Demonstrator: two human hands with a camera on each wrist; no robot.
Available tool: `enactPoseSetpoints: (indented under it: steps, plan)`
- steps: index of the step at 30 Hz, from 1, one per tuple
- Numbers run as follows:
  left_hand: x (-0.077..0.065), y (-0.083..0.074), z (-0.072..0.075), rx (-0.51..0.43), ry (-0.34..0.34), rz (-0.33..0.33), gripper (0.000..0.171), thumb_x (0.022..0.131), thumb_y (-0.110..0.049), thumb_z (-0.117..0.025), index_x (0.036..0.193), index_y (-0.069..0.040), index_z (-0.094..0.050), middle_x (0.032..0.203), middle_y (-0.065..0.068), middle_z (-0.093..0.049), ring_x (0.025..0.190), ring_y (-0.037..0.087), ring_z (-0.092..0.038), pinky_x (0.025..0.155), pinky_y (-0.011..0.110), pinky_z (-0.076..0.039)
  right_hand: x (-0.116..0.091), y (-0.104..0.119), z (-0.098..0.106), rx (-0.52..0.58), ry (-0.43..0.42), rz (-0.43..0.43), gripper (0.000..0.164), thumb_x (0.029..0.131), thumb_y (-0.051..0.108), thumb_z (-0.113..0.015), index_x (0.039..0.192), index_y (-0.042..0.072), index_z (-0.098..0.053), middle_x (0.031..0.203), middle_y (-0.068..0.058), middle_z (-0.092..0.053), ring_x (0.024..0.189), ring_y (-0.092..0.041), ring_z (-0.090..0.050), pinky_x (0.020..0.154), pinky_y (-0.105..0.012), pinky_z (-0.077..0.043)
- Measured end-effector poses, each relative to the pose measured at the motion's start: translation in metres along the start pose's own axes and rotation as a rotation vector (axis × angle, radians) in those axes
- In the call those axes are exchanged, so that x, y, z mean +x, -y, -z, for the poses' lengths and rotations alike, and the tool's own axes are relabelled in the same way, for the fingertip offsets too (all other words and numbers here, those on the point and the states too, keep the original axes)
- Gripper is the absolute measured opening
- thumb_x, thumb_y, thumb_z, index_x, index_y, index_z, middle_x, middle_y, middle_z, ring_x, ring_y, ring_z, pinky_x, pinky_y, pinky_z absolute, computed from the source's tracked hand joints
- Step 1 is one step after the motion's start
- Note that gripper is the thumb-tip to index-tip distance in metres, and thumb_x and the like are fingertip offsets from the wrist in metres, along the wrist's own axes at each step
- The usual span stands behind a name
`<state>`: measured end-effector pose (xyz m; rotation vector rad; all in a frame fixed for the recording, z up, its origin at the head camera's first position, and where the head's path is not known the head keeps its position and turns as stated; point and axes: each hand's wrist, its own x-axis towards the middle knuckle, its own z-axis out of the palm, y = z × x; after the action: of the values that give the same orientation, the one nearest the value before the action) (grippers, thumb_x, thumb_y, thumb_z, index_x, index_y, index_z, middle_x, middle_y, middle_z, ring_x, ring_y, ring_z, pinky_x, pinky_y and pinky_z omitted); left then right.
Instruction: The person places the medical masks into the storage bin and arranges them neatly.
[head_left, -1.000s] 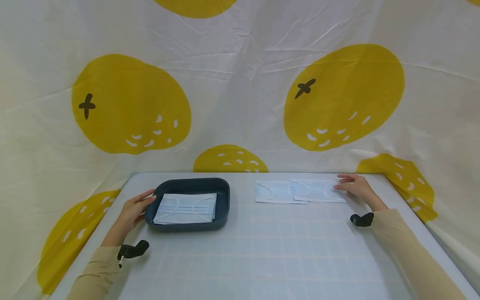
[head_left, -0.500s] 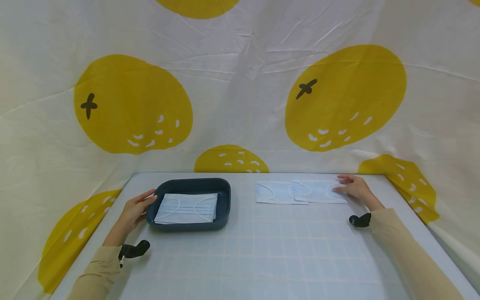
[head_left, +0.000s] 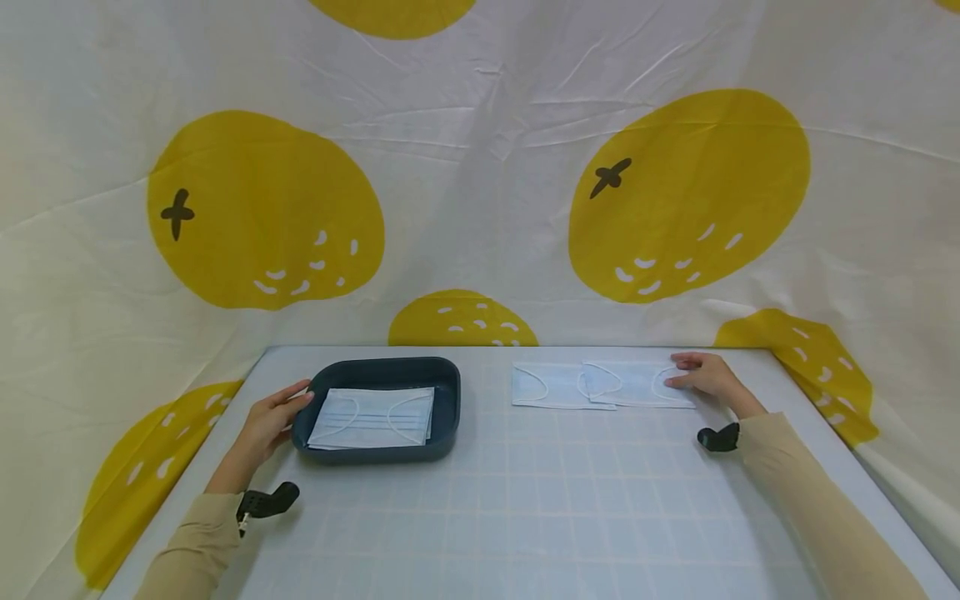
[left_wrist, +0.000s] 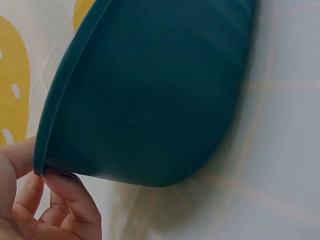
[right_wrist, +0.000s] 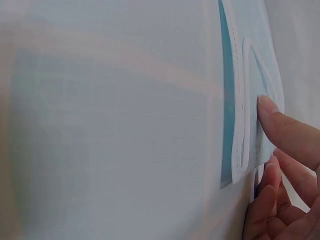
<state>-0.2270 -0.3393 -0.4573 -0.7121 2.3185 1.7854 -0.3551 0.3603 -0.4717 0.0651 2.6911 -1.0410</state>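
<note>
My left hand (head_left: 266,421) pinches the rim at the left end of a dark blue-green tray (head_left: 447,408). In the left wrist view, thumb and fingers meet at the rim's corner, below the tray's outer wall (left_wrist: 150,100). Several flat pale-blue face masks (head_left: 371,418) lie stacked in the tray, ear loops on top. At the back right, two more masks lie overlapping: a left one (head_left: 547,390) and a right one (head_left: 637,387). My right hand (head_left: 708,377) pinches the right mask's outer end, thumb over the mask (right_wrist: 245,100) and fingers at its edge.
A white table (head_left: 487,500) with a faint grid pattern carries everything. Behind it and along both sides hangs a pale curtain (head_left: 480,167) printed with yellow fruit. A black wrist camera (head_left: 267,500) juts out by the left forearm, another black camera (head_left: 718,438) by the right.
My right hand and forearm have shifted very slightly to the left. The left hand, the tray and the masks look unmoved.
</note>
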Motion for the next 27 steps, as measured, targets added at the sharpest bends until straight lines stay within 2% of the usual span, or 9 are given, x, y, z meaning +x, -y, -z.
enactPoseSetpoints:
  steps: [11, 16, 21, 24, 27]
  plan:
    - [-0.001, 0.001, 0.000, -0.011, 0.008, 0.001, 0.070, 0.094, -0.043, -0.058, 0.151, -0.014, -0.029, 0.156, 0.020, -0.027, 0.134, 0.036, -0.036, 0.111, 0.050, -0.033, -0.006, 0.002, 0.002, -0.037, 0.035, 0.033, 0.075, 0.081, 0.038, -0.076, 0.136, -0.004, -0.048, 0.128, -0.027, -0.056, 0.107, -0.034, -0.051, 0.103, -0.056, -0.036]
    - [-0.002, 0.002, -0.001, -0.009, -0.003, 0.006, 0.069, 0.094, -0.042, -0.058, 0.151, -0.014, -0.030, 0.156, 0.019, -0.028, 0.132, 0.035, -0.037, 0.110, 0.049, -0.035, -0.009, 0.003, 0.002, -0.054, 0.049, 0.019, 0.075, 0.083, 0.040, -0.074, 0.136, -0.005, -0.048, 0.130, -0.029, -0.053, 0.106, -0.035, -0.050, 0.103, -0.058, -0.035]
    - [-0.003, 0.002, 0.000, 0.003, -0.002, -0.001, 0.070, 0.093, -0.043, -0.058, 0.151, -0.014, -0.031, 0.156, 0.019, -0.028, 0.128, 0.032, -0.040, 0.098, 0.039, -0.044, -0.011, 0.001, 0.002, -0.065, 0.064, 0.017, 0.075, 0.083, 0.042, -0.073, 0.134, -0.006, -0.048, 0.128, -0.031, -0.051, 0.104, -0.036, -0.049, 0.099, -0.057, -0.037]
    - [-0.003, 0.002, 0.000, 0.008, -0.006, -0.006, 0.069, 0.093, -0.043, -0.059, 0.150, -0.015, -0.031, 0.156, 0.018, -0.028, 0.124, 0.029, -0.043, 0.088, 0.029, -0.045, -0.011, -0.001, 0.003, -0.068, 0.047, 0.017, 0.073, 0.082, 0.042, -0.074, 0.129, -0.007, -0.049, 0.118, -0.028, -0.053, 0.100, -0.034, -0.047, 0.094, -0.052, -0.041]
    - [-0.004, 0.003, 0.000, 0.008, -0.010, -0.007, 0.069, 0.093, -0.043, -0.058, 0.150, -0.015, -0.032, 0.156, 0.018, -0.028, 0.122, 0.028, -0.044, 0.087, 0.028, -0.045, -0.011, -0.005, 0.003, -0.071, 0.024, 0.031, 0.069, 0.083, 0.042, -0.073, 0.126, -0.008, -0.049, 0.111, -0.023, -0.055, 0.097, -0.032, -0.048, 0.089, -0.043, -0.044]
